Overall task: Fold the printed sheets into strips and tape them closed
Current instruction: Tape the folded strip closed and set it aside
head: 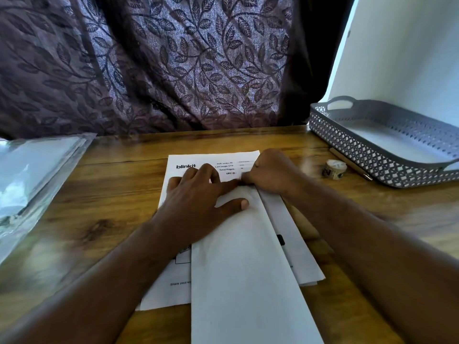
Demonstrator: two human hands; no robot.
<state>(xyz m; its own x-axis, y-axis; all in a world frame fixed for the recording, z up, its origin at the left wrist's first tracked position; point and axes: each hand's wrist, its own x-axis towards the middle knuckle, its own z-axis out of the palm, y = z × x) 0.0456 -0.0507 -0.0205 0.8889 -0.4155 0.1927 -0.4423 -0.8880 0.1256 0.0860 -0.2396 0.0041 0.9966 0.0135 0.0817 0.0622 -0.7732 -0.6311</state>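
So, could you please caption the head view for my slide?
Both hands crease a folded sheet; tape waits beside a tray.

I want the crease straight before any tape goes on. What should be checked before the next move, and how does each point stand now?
1. Left hand flat on the folded sheet: ok.
2. Right hand pressing at the fold's far end: ok.
3. Fold edges aligned: cannot tell.
4. Tape roll nearby, right of the sheet: ok.
5. Strip taped closed: not ok.
6. Printed sheet underneath lying flat: ok.
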